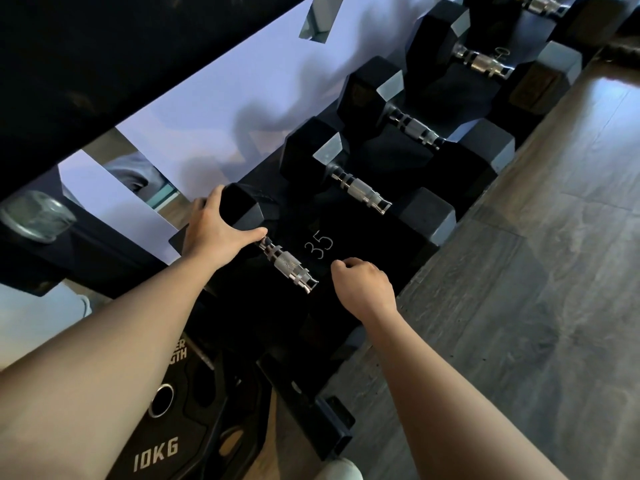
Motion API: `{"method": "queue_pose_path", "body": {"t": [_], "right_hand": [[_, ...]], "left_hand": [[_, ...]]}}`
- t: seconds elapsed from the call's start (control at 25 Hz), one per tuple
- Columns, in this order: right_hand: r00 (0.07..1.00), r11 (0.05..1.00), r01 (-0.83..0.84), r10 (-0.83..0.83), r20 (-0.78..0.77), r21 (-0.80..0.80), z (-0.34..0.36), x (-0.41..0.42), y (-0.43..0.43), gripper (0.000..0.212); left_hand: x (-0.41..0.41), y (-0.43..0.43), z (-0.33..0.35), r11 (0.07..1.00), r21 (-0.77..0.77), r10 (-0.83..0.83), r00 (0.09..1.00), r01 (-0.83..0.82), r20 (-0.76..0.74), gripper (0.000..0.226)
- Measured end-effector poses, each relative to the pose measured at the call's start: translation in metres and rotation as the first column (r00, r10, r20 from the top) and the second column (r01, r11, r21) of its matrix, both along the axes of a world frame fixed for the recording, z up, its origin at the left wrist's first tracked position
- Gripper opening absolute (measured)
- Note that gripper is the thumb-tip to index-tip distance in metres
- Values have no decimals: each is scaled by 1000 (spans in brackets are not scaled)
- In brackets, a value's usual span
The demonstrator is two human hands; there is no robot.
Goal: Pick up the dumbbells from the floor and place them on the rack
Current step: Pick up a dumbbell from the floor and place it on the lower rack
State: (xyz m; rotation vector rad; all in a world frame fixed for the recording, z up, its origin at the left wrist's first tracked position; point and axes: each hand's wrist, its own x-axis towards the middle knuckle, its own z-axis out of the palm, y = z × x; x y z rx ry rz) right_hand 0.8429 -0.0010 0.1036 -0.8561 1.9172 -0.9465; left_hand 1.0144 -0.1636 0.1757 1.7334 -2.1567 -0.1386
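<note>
At the lower left lies a black round weight plate (173,403) stamped "10KG", with a shiny metal ring at its centre. Above it, the left hand (214,230) is spread over the far head of the nearest dumbbell (287,268), fingers curled over the top and thumb stretched along the edge beside the handle. That dumbbell lies on the lowest shelf of a dark metal rack (332,424). Its heads are six-sided black rubber blocks; its handle is bright, ridged and cross-hatched steel. The near head carries a white "35". The right hand (363,282) rests on top of this near head, fingers loosely curled under, just right of the handle and gripping nothing. Further right, more matching dumbbells (363,192) sit side by side along the shelf. On the far right is grey wood-grain floor (554,271).
</note>
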Motion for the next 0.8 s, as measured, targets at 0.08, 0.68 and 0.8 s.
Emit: {"method": "queue_pose_path", "body": {"t": [0.08, 0.68, 0.8], "right_hand": [[1000, 1000, -14, 14, 7, 8, 0, -3, 0, 44], [998, 997, 68, -68, 5, -44, 40, -82, 48, 26], [967, 971, 228, -235, -103, -75, 52, -135, 94, 32]], "left_hand": [[-4, 1, 0, 1000, 11, 2, 999, -2, 32, 101], [-118, 71, 9, 966, 27, 251, 915, -256, -315, 72], [-194, 123, 9, 997, -45, -72, 907, 58, -415, 61]]}}
